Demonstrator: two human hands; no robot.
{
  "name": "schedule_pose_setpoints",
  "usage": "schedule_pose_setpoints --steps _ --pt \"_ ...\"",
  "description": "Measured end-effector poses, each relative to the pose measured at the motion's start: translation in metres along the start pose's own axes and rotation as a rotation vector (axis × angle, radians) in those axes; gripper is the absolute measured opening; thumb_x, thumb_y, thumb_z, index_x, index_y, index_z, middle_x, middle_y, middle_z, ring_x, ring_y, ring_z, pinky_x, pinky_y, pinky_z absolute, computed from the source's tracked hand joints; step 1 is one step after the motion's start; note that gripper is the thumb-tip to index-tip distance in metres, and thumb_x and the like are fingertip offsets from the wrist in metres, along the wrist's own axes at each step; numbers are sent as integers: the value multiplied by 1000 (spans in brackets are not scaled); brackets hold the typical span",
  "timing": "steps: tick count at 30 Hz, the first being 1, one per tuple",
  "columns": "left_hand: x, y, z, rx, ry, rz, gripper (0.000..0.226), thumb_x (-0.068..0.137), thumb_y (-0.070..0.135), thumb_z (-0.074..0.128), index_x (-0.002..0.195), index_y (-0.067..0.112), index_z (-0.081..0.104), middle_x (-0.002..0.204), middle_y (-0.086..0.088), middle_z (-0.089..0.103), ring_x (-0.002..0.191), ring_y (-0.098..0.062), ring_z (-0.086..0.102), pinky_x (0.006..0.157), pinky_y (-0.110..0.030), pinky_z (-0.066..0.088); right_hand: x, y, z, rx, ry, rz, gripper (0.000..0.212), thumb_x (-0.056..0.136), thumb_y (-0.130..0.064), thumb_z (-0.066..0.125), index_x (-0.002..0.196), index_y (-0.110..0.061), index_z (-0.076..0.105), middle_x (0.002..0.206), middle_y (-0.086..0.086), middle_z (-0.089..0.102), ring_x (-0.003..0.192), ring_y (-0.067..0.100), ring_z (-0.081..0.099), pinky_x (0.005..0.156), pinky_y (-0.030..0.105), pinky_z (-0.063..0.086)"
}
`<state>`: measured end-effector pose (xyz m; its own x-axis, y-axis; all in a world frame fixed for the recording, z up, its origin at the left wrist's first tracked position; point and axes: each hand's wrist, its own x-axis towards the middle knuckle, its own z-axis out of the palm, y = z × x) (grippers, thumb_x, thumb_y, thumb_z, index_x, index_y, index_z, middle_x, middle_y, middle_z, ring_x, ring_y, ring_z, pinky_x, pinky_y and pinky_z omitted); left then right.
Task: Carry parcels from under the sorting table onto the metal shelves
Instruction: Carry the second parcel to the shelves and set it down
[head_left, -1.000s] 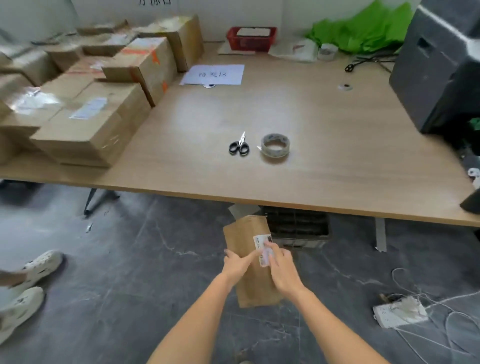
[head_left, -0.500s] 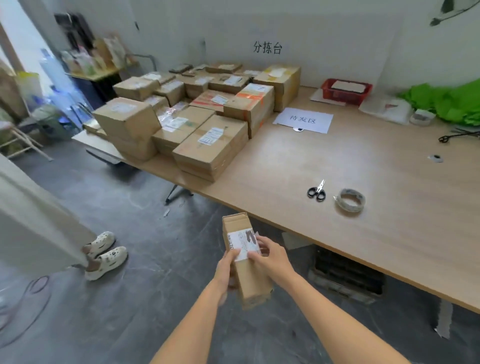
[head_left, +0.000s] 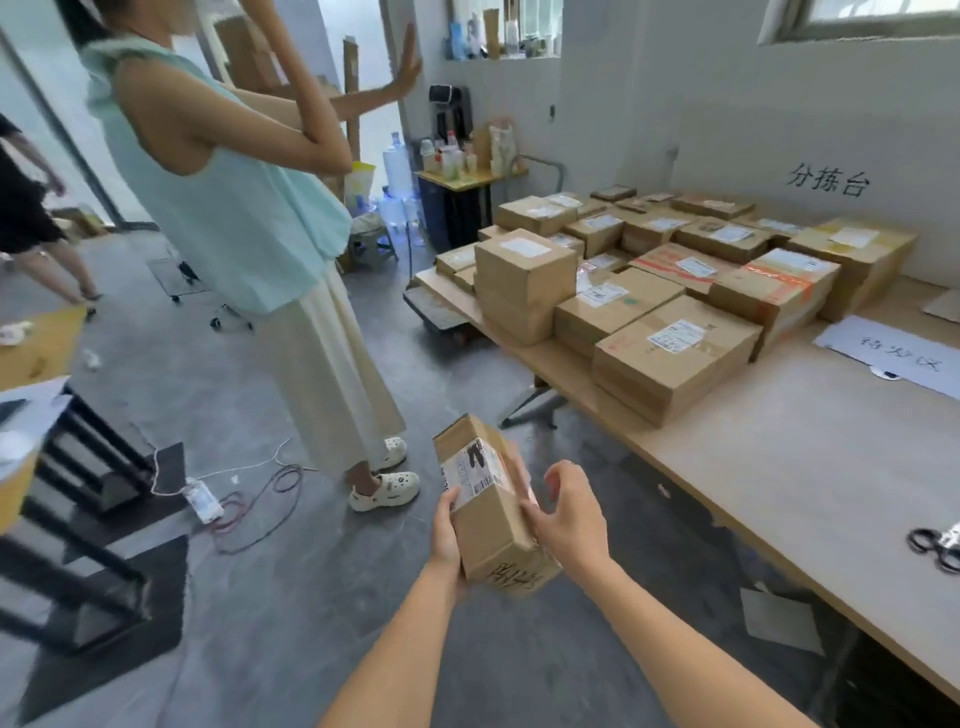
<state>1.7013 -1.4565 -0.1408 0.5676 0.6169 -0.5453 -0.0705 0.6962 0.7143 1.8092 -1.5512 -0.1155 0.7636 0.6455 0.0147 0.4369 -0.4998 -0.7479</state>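
I hold a long brown cardboard parcel (head_left: 493, 514) with a white shipping label on top and handwriting on its near end, at chest height over the grey floor. My left hand (head_left: 445, 535) grips its left side from below. My right hand (head_left: 569, 519) presses against its right side, fingers curled. The wooden sorting table (head_left: 810, 467) runs along the right, apart from the parcel. A black metal shelf frame (head_left: 78, 525) stands at the left edge.
A person in a mint top and cream skirt (head_left: 270, 249) stands close ahead on the left. Several stacked cardboard boxes (head_left: 670, 312) cover the table's far end. A power strip with cables (head_left: 208, 499) lies on the floor. Scissors (head_left: 935, 545) rest on the table at the right.
My view has swung left and up from the table. The parcel has come up from the floor by the table and stays in both hands; the standing person is now fully in view.
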Motion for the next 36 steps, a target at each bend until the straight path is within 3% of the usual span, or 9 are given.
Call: schedule_pose_setpoints --steps 6,10,13,16,20,23,26,31,36 --pt "-8 62 -98 -149 149 70 49 96 46 31 102 14 67 78 -10 78 82 -29 68 76 -35 51 13 -71 85 129 -391 160 57 81 -54 61 124 -18 48 123 4 49 112 23 53 82 30 41" --pt "-25 92 -154 -216 190 118 48 99 42 29 101 10 64 72 -9 77 69 -24 73 72 -36 49 8 -113 138 551 -744 320 39 83 -45 64 115 -26 51 117 0 59 92 18 62 69 37 55" --pt "-43 115 -202 -255 272 178 46 99 41 32 110 9 63 77 -9 77 84 -26 66 73 -36 49 1 -147 182 671 -906 313 37 84 -34 67 116 -30 51 107 1 66 85 22 67 57 38 57" --pt "-62 135 -249 -285 389 254 43 97 41 40 118 10 61 90 -8 70 85 -21 62 68 -32 49 -1 -183 214 597 -1015 222 46 79 -33 72 120 -28 53 106 1 69 85 21 67 63 40 59" --pt "-90 158 -317 -314 589 348 50 86 44 59 124 12 60 92 -7 66 71 -17 58 46 -23 45 -2 -229 257 443 -1154 111 42 80 -26 73 118 -21 56 102 6 69 78 19 66 48 22 53" --pt "-115 178 -361 -339 671 416 50 84 40 63 123 8 59 89 -9 62 55 -15 60 39 -20 44 1 -269 295 331 -1288 -2 53 69 -37 80 117 -19 62 108 6 71 92 23 69 70 31 59" --pt "-135 198 -415 -346 761 423 42 89 37 60 119 9 56 93 -10 60 62 -18 61 48 -26 52 4 -325 345 167 -1418 -122 48 69 -41 80 112 -31 63 108 1 69 100 21 65 82 33 55" --pt "-168 227 -485 -313 891 295 31 85 37 64 108 17 58 108 -9 59 89 -24 60 60 -34 54 10 -418 435 -163 -1629 -388 91 43 -58 87 126 -35 58 127 1 62 115 25 60 105 44 44" --pt "-193 240 -543 -299 932 238 11 83 33 64 86 22 65 73 3 74 79 -17 63 72 -30 54 -23 -505 480 -327 -1765 -587 60 71 -36 77 127 -31 57 124 1 64 112 23 61 103 43 46"
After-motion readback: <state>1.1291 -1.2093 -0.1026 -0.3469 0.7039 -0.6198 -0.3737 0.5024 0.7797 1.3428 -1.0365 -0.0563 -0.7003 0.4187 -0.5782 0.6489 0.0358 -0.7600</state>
